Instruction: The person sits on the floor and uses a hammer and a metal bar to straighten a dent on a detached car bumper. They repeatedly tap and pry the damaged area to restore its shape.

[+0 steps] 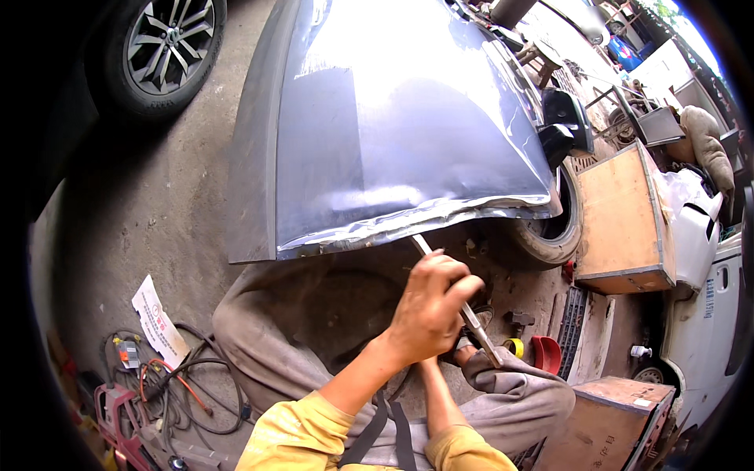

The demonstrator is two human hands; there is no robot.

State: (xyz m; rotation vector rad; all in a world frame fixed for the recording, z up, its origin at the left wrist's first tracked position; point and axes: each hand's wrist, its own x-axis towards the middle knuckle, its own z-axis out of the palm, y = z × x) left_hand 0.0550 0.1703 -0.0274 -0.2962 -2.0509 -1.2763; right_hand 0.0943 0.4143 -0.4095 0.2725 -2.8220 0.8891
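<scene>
My left hand [433,304] is closed around a flat metal bar [481,336]. The bar slants from the near edge of the blue-grey car door panel [318,149] down toward my right knee. Its upper end touches or lies just under that edge, where the metal flange [393,224] looks bent up and creased. My right forearm [441,396] passes behind my left wrist, which hides the right hand, so its fingers do not show.
A tyre [561,247] lies under the panel's right corner. Wooden boxes [620,220] stand to the right. Near my right knee are a hammer head [518,319], a yellow tape roll [514,348] and a red curved piece [546,355]. Tangled cables [208,388] lie at left, below a car wheel [169,43].
</scene>
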